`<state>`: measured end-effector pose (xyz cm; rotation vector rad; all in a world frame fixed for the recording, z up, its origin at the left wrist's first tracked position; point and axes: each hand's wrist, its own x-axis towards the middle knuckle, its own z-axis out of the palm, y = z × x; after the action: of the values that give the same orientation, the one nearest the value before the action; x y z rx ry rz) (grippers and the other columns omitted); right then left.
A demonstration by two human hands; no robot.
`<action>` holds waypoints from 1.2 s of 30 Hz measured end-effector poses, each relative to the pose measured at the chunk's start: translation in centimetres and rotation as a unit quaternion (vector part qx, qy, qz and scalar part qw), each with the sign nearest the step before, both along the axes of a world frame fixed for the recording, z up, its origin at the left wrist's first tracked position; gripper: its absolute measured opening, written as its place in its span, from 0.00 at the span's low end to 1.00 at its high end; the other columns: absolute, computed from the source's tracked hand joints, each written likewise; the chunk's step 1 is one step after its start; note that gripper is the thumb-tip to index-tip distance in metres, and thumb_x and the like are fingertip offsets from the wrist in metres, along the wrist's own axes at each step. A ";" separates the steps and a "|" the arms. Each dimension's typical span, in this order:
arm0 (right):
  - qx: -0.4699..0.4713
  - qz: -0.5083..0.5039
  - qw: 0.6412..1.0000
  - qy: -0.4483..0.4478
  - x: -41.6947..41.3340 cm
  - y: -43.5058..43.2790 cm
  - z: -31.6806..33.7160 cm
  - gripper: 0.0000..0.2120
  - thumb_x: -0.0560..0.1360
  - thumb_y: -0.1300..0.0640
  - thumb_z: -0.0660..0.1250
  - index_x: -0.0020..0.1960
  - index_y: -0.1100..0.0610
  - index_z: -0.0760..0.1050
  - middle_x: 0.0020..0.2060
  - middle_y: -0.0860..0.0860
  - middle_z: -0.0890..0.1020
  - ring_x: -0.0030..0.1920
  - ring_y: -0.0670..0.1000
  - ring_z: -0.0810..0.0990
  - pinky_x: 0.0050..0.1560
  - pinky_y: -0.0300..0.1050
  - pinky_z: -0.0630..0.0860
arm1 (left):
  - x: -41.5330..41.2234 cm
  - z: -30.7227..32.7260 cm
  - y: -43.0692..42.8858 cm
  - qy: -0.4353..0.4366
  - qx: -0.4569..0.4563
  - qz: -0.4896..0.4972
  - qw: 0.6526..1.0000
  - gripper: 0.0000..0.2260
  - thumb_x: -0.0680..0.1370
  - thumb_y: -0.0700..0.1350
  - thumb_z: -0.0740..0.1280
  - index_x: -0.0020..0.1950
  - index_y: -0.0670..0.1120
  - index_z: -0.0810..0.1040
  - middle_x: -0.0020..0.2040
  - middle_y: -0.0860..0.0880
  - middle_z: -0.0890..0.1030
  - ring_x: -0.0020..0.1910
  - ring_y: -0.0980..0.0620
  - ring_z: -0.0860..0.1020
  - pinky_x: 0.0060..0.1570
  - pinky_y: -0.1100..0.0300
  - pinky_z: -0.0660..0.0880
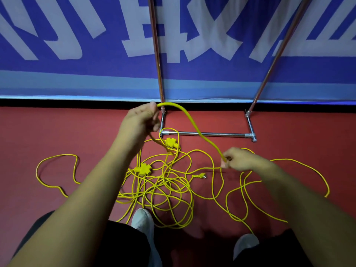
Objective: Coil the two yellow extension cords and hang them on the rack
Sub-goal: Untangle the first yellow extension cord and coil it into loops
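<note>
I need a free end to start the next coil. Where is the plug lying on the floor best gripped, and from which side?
Pinch the plug by its yellow body, probably coming straight down from above. It lies flat on the red floor with its prongs pointing right, so the sides of the body behind them are the easiest part to grip.

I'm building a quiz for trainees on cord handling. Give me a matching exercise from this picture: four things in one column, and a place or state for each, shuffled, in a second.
Things: 1 left hand; 2 right hand; 3 plug; 4 rack.
States: A lies loose on the red floor; B stands before the blue banner; C grips the high end of the arc of yellow cord; D pinches that arc's low end.
Pairs: 1-C, 2-D, 3-A, 4-B.
</note>
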<state>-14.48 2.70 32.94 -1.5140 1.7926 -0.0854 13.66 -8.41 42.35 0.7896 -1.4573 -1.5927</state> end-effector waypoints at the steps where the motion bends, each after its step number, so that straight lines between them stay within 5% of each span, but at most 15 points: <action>1: -0.008 -0.031 0.999 -0.005 -0.4 0.1 -0.4 0.11 0.73 0.66 0.68 0.36 0.53 0.78 0.38 0.56 0.83 0.38 0.48 0.76 0.40 0.45 0.71 | 0.4 -0.2 -0.6 -0.056 -0.011 0.021 0.998 0.16 0.80 0.46 0.59 0.31 0.50 0.73 0.27 0.52 0.69 0.29 0.50 0.70 0.34 0.56 0.62; 4: -0.120 -0.144 0.976 -0.108 0.7 -0.4 1.3 0.07 0.73 0.64 0.71 0.38 0.56 0.78 0.35 0.57 0.85 0.27 0.43 0.72 0.31 0.41 0.68 | 0.9 -2.0 -2.0 -0.274 -0.085 0.128 0.949 0.04 0.79 0.44 0.65 0.47 0.48 0.78 0.40 0.53 0.81 0.44 0.50 0.78 0.47 0.58 0.69; 6: -0.177 -0.163 0.954 -0.177 2.8 -0.9 3.7 0.07 0.72 0.62 0.73 0.42 0.59 0.75 0.33 0.56 0.85 0.27 0.43 0.73 0.30 0.36 0.66 | 0.7 -2.8 -2.1 -0.349 -0.148 0.149 0.913 0.12 0.77 0.45 0.67 0.61 0.48 0.77 0.57 0.52 0.80 0.58 0.54 0.77 0.59 0.61 0.69; 10: -0.194 -0.081 0.945 -0.252 7.2 -0.8 7.4 0.06 0.72 0.60 0.74 0.44 0.61 0.77 0.28 0.52 0.82 0.28 0.47 0.75 0.30 0.40 0.66 | -1.0 -2.4 -0.2 -0.261 -0.184 -0.010 0.947 0.19 0.76 0.57 0.64 0.63 0.50 0.76 0.61 0.55 0.80 0.61 0.59 0.76 0.66 0.56 0.70; 15: -0.220 -0.062 0.928 -0.296 8.0 -0.9 8.1 0.04 0.73 0.64 0.72 0.43 0.62 0.78 0.29 0.53 0.78 0.30 0.46 0.75 0.32 0.36 0.68 | -1.9 -2.1 2.5 -0.264 -0.140 -0.206 0.932 0.19 0.78 0.59 0.60 0.42 0.44 0.77 0.33 0.49 0.80 0.35 0.50 0.76 0.40 0.47 0.72; 20: -0.142 -0.001 0.971 -0.192 4.0 -0.8 4.2 0.03 0.75 0.64 0.69 0.43 0.59 0.78 0.34 0.48 0.80 0.35 0.41 0.77 0.42 0.36 0.71 | -0.9 -0.9 1.7 -0.113 -0.082 -0.090 0.986 0.16 0.80 0.50 0.60 0.35 0.46 0.75 0.27 0.46 0.73 0.27 0.51 0.69 0.35 0.61 0.66; 23: -0.098 0.004 0.985 -0.143 1.6 -1.0 1.5 0.09 0.75 0.66 0.68 0.45 0.53 0.79 0.46 0.59 0.84 0.46 0.53 0.81 0.54 0.47 0.75 | -0.7 -0.8 1.2 0.016 -0.002 -0.042 0.999 0.16 0.80 0.47 0.60 0.32 0.48 0.75 0.27 0.49 0.69 0.25 0.53 0.66 0.33 0.60 0.63; 25: -0.081 -0.017 0.983 -0.161 1.3 -1.1 0.6 0.11 0.75 0.66 0.68 0.44 0.51 0.80 0.46 0.61 0.84 0.46 0.50 0.79 0.55 0.47 0.72 | -0.8 -0.7 1.0 0.043 0.033 -0.022 0.998 0.17 0.82 0.45 0.59 0.33 0.46 0.75 0.27 0.51 0.67 0.24 0.54 0.67 0.35 0.57 0.63; 28: -0.138 -0.108 0.950 -0.257 2.8 -1.5 1.9 0.10 0.77 0.68 0.65 0.47 0.55 0.79 0.39 0.55 0.84 0.44 0.47 0.80 0.54 0.44 0.72 | -0.6 -1.1 0.0 -0.051 0.017 0.069 0.996 0.13 0.83 0.43 0.59 0.41 0.43 0.76 0.28 0.52 0.72 0.31 0.53 0.75 0.42 0.57 0.70; 30: -0.205 -0.159 0.904 -0.340 4.0 -1.8 4.5 0.07 0.78 0.67 0.64 0.51 0.58 0.79 0.36 0.54 0.82 0.40 0.48 0.79 0.50 0.41 0.76 | 0.2 -1.9 -0.9 -0.223 -0.075 0.138 0.962 0.04 0.81 0.44 0.64 0.52 0.47 0.78 0.43 0.53 0.81 0.44 0.55 0.78 0.49 0.62 0.71; 31: -0.226 -0.159 0.890 -0.364 4.7 -1.9 6.0 0.07 0.78 0.66 0.64 0.52 0.60 0.80 0.34 0.54 0.80 0.38 0.48 0.78 0.47 0.40 0.76 | 0.6 -2.0 -1.1 -0.263 -0.106 0.144 0.948 0.09 0.79 0.47 0.66 0.59 0.49 0.77 0.53 0.54 0.81 0.52 0.57 0.78 0.53 0.65 0.70; 34: -0.248 -0.075 0.892 -0.371 7.6 -1.2 9.2 0.07 0.77 0.65 0.66 0.49 0.57 0.82 0.30 0.50 0.75 0.34 0.47 0.72 0.40 0.42 0.72 | 0.2 -1.7 -0.1 -0.200 -0.167 0.019 0.965 0.20 0.77 0.57 0.64 0.66 0.53 0.73 0.65 0.55 0.78 0.65 0.58 0.74 0.64 0.61 0.68; 36: -0.252 -0.027 0.900 -0.353 9.1 -0.7 9.8 0.08 0.77 0.63 0.67 0.43 0.53 0.80 0.29 0.50 0.73 0.33 0.47 0.70 0.37 0.44 0.67 | -0.8 -1.6 1.3 -0.206 -0.163 -0.109 0.959 0.19 0.77 0.59 0.62 0.60 0.48 0.77 0.54 0.52 0.82 0.54 0.58 0.79 0.56 0.62 0.73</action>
<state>-5.38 2.04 42.76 -1.4917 1.2511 -1.0608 12.88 -7.16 40.79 0.8162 -2.1071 -1.3350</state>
